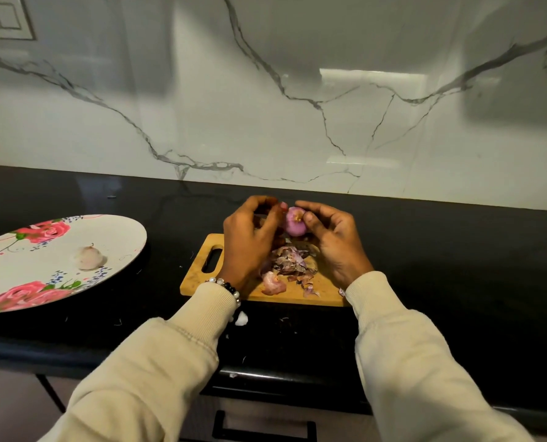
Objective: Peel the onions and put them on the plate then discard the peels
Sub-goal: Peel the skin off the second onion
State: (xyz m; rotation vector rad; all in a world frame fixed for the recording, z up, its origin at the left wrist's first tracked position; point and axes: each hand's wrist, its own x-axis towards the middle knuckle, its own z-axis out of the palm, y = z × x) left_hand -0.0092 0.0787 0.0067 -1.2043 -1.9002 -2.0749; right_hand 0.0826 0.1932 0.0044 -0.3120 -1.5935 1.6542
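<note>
The black surface carries a floral plate at far left, holding one peeled onion. A wooden cutting board sits at centre, covered by a pile of peels and an onion piece. Above the board's far edge, the purple onion is held between both hands. The right hand grips it with curled fingers. The left hand, fingers curled, touches its left side; the grip itself is unclear.
</note>
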